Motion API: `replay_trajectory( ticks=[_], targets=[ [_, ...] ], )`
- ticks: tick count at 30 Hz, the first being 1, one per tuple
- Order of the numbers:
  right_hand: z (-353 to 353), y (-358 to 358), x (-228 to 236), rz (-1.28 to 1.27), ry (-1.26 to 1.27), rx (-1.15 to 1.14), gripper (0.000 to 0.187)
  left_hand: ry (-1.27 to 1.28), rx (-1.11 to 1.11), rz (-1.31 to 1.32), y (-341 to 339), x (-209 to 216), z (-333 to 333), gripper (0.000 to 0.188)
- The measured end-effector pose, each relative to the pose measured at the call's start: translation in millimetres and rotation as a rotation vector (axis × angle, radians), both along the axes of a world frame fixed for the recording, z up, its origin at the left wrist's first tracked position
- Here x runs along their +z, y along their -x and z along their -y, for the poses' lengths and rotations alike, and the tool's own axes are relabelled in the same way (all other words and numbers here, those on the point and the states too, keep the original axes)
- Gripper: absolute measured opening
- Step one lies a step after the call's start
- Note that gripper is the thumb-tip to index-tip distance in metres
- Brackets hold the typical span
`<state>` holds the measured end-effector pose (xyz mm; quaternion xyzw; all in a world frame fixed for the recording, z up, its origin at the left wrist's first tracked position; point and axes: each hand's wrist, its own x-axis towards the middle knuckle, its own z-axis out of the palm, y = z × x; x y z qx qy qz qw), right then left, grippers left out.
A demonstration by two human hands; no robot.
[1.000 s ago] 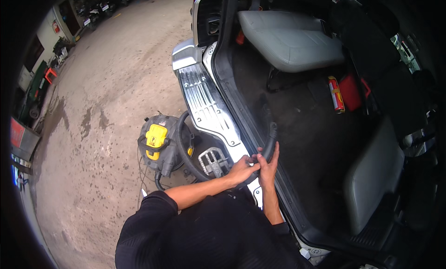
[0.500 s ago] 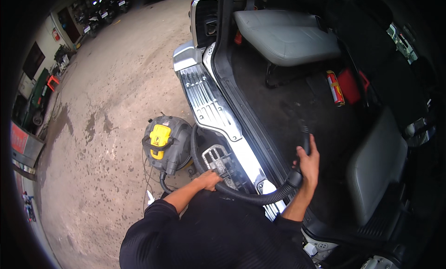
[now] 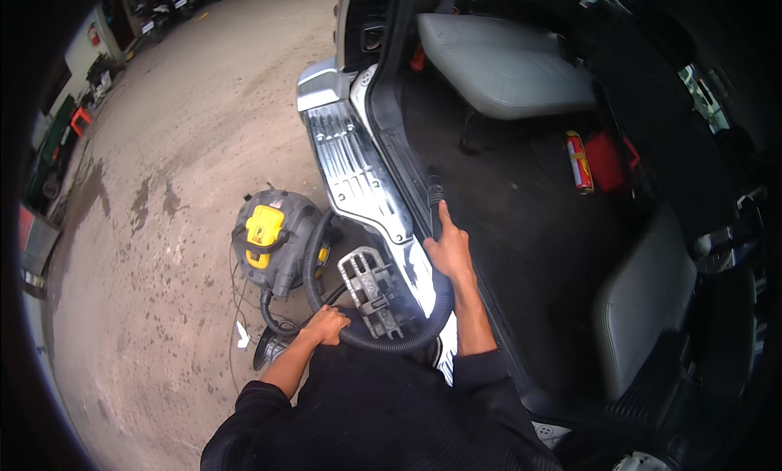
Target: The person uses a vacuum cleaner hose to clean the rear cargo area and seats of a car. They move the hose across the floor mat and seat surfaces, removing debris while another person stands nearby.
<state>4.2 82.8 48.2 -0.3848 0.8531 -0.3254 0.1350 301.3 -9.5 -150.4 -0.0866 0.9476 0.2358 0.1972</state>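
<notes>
My right hand (image 3: 451, 249) is closed round the handle end of a black vacuum nozzle (image 3: 436, 192), its index finger stretched along it. The nozzle's tip is at the black door sill, beside the dark vehicle floor (image 3: 505, 219). From it a ribbed black hose (image 3: 419, 337) loops down toward me and over to my left hand (image 3: 327, 324), which is wrapped round it. The hose then bends up to a grey and black vacuum cleaner (image 3: 297, 235) with a yellow top handle, standing on the ground at the left.
A shiny metal bumper (image 3: 358, 174) runs along the vehicle's opening, with a metal step (image 3: 371, 292) beside it. Inside are two grey seats (image 3: 509, 68), a red and yellow canister (image 3: 579, 163) and a red object (image 3: 609, 163). A thin cable trails on the concrete.
My right hand has moved the nozzle left, from over the vehicle floor to the door sill. My left hand stays on the hose. The view has shifted slightly.
</notes>
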Motion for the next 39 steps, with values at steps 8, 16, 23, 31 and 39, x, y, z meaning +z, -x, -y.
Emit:
replay_trajectory(
  ticks=[8, 16, 23, 31, 39],
  targets=[
    [-33.1, 20.4, 7.9, 0.31, 0.189, -0.408, 0.077, -0.019, -0.067, 0.006, 14.9, -3.5, 29.9, 0.039],
    [70.0, -41.5, 32.5, 0.228, 0.322, 0.076, 0.078, 0.049, 0.07, 0.009, -22.8, -5.6, 85.4, 0.035],
    [24.7, 0.9, 4.1, 0.228, 0.195, -0.716, 0.077, -0.041, 0.123, -0.057, -19.9, -13.2, 119.7, 0.033],
    [141.3, -64.9, -5.2, 0.384, 0.153, 0.12, 0.081, 0.08, -0.08, 0.294, -5.4, -46.8, 139.1, 0.042],
    [89.3, -37.2, 14.9, 0.355, 0.281, -0.586, 0.081, 0.074, 0.163, 0.122, -16.3, -62.4, 177.7, 0.04]
  ],
)
